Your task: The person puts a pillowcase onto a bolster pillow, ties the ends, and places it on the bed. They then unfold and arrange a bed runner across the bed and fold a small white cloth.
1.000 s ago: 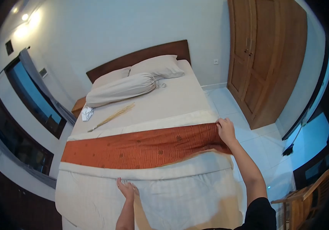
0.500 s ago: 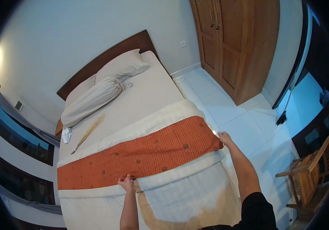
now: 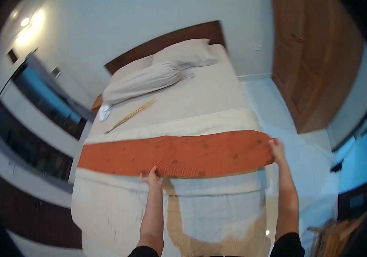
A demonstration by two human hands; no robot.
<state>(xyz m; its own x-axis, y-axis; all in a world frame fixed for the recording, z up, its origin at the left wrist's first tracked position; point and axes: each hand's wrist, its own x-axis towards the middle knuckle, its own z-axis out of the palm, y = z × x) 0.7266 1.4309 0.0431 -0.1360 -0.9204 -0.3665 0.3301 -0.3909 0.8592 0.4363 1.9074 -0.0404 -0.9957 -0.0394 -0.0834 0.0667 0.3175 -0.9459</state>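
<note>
An orange bed runner (image 3: 217, 150) with small dark motifs lies across the bed (image 3: 217, 214), over a cream cover. My right hand (image 3: 277, 150) is closed on its right end, at the side of the mattress. At the near edge, left of the middle, my left hand (image 3: 152, 176) pinches the cloth between thumb and fingers. Small puckers run through the fabric to the right of that hand. The runner's far left end reaches the opposite side of the bed.
Pillows (image 3: 183, 52) and a bolster (image 3: 143, 82) lie by the dark headboard (image 3: 170, 39). A bundle of thin straw-coloured sticks (image 3: 131, 115) and a crumpled white cloth (image 3: 105, 112) rest on the sheet. A wooden wardrobe (image 3: 316, 55) stands at right, with a wooden chair (image 3: 337, 235) nearer.
My view has swung left, so the bed appears further right. The runner now lies straighter and flatter, its right end pulled out by my right hand. Both hands stay at the runner.
</note>
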